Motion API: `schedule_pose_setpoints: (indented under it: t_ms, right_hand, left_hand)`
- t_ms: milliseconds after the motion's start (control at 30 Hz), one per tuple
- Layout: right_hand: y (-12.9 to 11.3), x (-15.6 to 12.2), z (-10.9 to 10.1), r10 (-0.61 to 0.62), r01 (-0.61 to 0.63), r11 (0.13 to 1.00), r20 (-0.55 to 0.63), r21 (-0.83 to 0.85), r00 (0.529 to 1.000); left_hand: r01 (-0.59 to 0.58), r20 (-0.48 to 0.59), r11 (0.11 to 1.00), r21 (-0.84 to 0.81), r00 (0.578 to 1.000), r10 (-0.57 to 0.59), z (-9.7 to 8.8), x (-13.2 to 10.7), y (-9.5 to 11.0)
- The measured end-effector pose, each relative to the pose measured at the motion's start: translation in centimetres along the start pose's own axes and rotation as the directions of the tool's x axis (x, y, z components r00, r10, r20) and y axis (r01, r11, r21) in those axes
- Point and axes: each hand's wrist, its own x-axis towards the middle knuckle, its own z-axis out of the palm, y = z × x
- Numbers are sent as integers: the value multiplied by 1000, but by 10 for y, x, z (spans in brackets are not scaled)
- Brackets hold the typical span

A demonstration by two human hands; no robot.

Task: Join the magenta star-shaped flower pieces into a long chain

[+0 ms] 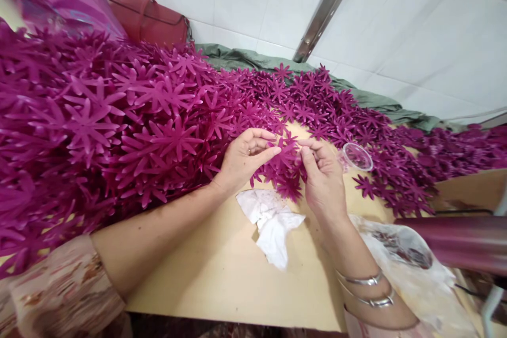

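Both hands meet over the middle of a light wooden table (pixel 222 274) and pinch a small bunch of magenta flower-shaped cut-outs (pixel 285 166). My left hand (pixel 243 158) grips the bunch from the left with thumb and fingers closed on the petals. My right hand (pixel 322 177), with bangles on its wrist, grips it from the right with fingertips pressed together. A huge heap of the same magenta flowers (pixel 99 127) covers the table's left and far side, touching the bunch.
A crumpled white cloth (pixel 271 222) lies just below the hands. A small clear plastic cup (pixel 355 157) lies right of my right hand. A clear plastic bag (pixel 407 259) sits at lower right, beside a dark magenta roll (pixel 455 240). A red bag (pixel 146 18) leans on the tiled wall.
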Motion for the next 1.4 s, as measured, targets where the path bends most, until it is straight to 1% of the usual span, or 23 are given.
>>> schedule_pose_setpoints:
  t_ms: [100, 167, 267, 433, 533, 667, 733, 800, 900, 967, 1033, 1100, 1167, 1200, 1233, 1300, 1400]
  right_hand:
    - [-1, -1, -1, 47, -45, 999, 91, -25, 995]
    - [1, -1, -1, 52, -50, 999, 124, -20, 991]
    - [3, -2, -1, 60, -60, 998, 124, -4, 990]
    - [0, -3, 0, 108, -116, 990, 98, 76, 989]
    - [-2, -3, 0, 133, -144, 984, 99, 108, 986]
    - [-2, -5, 1, 160, -174, 976, 107, 129, 981]
    - [-4, -6, 2, 144, -153, 984, 103, 92, 984]
    - [-8, -8, 3, 108, -110, 994, 112, 13, 988]
    - [-12, -9, 5, 61, -51, 995, 129, -81, 990]
    - [-11, -9, 5, 66, -58, 996, 127, -66, 990]
    - [-7, -7, 5, 90, -92, 996, 80, 19, 993]
    - [-1, -3, 4, 129, -127, 983, -5, 133, 992]
    - [5, 2, 3, 176, -155, 964, -84, 215, 981]
    - [7, 3, 2, 192, -163, 959, -107, 232, 975]
    - [8, 4, 2, 201, -169, 957, -119, 236, 972]
    - [7, 4, 1, 192, -166, 964, -109, 208, 975]
    - [-1, 0, 4, 125, -117, 985, -58, 129, 990]
  left_hand:
    - [0, 39, 1000, -5, 999, 1, 1, -1, -1]
    - [2, 52, 1000, -10, 999, -2, 0, -1, -2]
    - [21, 76, 1000, -14, 997, -20, -1, -1, -5]
    - [30, 147, 1000, 2, 989, -30, 0, -2, -8]
    - [-37, 145, 995, 93, 989, 23, 0, -4, -6]
    - [-202, 184, 946, 254, 970, 158, -2, -7, 3]
    - [-246, 204, 925, 289, 960, 191, -2, -7, 6]
    - [-250, 209, 920, 301, 959, 192, -2, -7, 9]
    - [-246, 199, 910, 333, 962, 188, -2, -7, 9]
    - [-236, 165, 915, 329, 968, 191, -2, -6, 8]
    - [-183, 95, 942, 281, 982, 163, -2, -4, 5]
    - [-98, 3, 973, 210, 995, 100, -3, -2, 2]
    - [-38, -65, 986, 161, 997, 49, -4, 0, -1]
    - [-31, -86, 988, 152, 995, 44, -5, 1, -3]
    - [-43, -94, 987, 156, 994, 58, -5, 1, -4]
    - [-105, -78, 975, 196, 989, 122, -5, 0, -5]
    - [-218, 10, 930, 296, 974, 225, -4, -4, -1]
